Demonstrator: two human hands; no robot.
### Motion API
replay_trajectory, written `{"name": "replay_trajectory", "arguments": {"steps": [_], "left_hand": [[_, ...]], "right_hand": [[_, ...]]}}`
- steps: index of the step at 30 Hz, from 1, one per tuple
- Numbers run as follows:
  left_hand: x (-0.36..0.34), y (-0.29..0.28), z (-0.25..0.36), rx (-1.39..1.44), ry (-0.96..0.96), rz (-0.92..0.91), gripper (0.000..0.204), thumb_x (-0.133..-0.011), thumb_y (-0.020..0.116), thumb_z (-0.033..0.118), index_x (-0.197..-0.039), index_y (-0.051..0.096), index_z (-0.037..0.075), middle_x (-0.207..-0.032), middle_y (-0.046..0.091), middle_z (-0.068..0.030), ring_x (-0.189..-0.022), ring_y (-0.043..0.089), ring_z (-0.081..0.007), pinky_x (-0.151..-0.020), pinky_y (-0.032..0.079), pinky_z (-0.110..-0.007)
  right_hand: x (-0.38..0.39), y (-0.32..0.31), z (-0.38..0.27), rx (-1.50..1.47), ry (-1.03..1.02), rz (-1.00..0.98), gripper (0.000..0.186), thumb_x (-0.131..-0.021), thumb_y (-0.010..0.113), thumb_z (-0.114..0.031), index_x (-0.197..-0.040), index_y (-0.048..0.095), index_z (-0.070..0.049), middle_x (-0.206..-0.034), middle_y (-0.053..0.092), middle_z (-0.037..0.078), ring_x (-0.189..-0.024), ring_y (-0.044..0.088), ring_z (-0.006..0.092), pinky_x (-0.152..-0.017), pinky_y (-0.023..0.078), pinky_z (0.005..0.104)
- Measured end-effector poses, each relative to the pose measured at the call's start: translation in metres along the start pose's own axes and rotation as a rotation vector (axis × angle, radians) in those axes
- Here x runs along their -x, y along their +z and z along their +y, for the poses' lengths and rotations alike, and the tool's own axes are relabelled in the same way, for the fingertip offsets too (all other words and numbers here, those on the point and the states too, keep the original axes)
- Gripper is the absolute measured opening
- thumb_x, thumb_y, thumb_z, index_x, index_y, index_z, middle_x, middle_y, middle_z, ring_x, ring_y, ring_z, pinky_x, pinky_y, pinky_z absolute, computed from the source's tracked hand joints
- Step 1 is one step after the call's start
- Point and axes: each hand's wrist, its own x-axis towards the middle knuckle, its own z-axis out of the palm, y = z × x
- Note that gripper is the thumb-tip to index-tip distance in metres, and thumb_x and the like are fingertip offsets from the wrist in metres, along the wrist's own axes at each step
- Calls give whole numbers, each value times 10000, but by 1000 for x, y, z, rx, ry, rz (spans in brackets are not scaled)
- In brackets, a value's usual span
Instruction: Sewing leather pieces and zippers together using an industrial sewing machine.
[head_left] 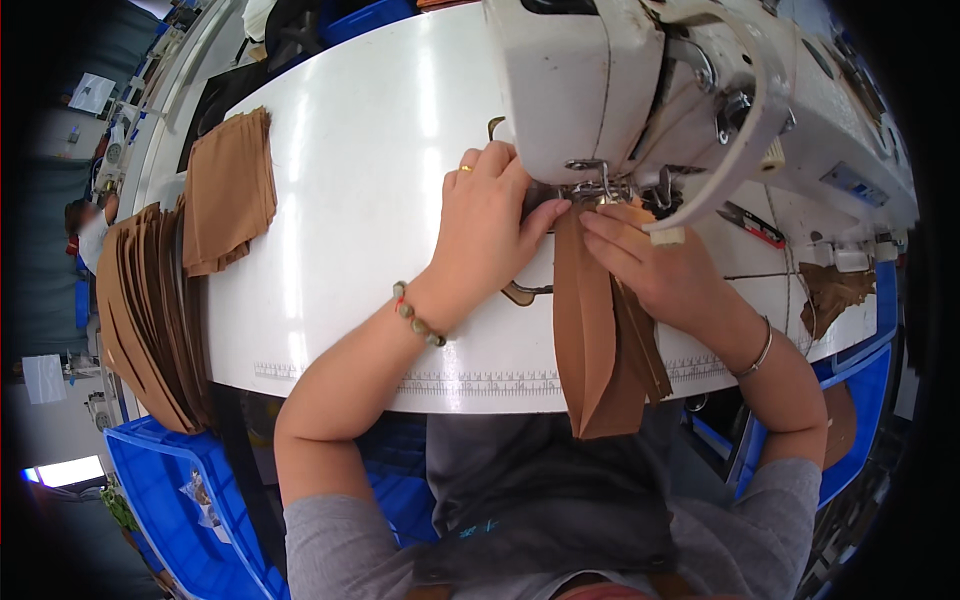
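A brown fabric strip [586, 330] runs from under the presser foot [600, 190] of a white sewing machine [560, 90] and hangs over the table's front edge, its layers folded lengthwise. My left hand [480, 220] is left of the needle area, thumb pressed on the fabric by the foot; its other fingertips are partly hidden by the machine head. Just right of the foot, my right hand [655, 262] holds the same fabric with its fingers closed together; its thumb is hidden. The needle tip is too small to make out.
Brown fabric pieces lie in a flat stack [230, 190] at the left, beside a draped bundle [150, 310]. Thread snips [752, 226] and a brown scrap [835, 295] lie at the right. Blue bins [190, 500] stand below the white table [350, 200], whose front edge carries a ruler [440, 385].
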Motion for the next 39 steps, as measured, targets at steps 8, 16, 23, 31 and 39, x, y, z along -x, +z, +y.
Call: {"name": "replay_trajectory", "arguments": {"steps": [8,16,23,31,39], "left_hand": [[6,-16,-9,-6,-138,-191,118,-882,778,144,-929,710,59,-987,630,-79,-976,591,-294,-865,439,-428],[29,-29,32,-220,251,-81,252,-876,781,221,-1072,703,83,-1130,679,-24,-1023,608,-238,-948,441,-434],[22,-22,18,-157,29,15,223,-899,756,171,-1104,733,85,-1233,701,-65,-1093,628,-264,-970,461,-428],[-24,5,-28,415,-35,-108,224,-881,744,52,-1105,750,60,-1195,693,-106,-1170,592,-378,-1000,515,-464],[-45,-2,-51,448,48,-217,194,-851,786,53,-1028,813,127,-1042,721,-65,-1093,604,-325,-963,546,-424]], "right_hand": [[2,-3,2,-32,7,-45,339,-790,670,-15,-1123,726,9,-1281,720,115,-1190,702,311,-913,612,426],[1,0,4,-40,10,-13,343,-825,668,-48,-1163,711,-10,-1205,743,88,-1031,709,274,-875,593,381],[3,0,3,-64,52,-76,339,-839,638,-25,-1169,715,-22,-1345,693,87,-1267,662,292,-975,598,418],[0,-6,-1,-13,58,-140,369,-813,634,29,-1170,710,-23,-1328,702,77,-1260,667,292,-978,592,412],[-3,-3,1,-9,-22,33,298,-809,696,-15,-1106,708,-8,-1217,746,86,-1086,727,241,-860,568,354]]}}
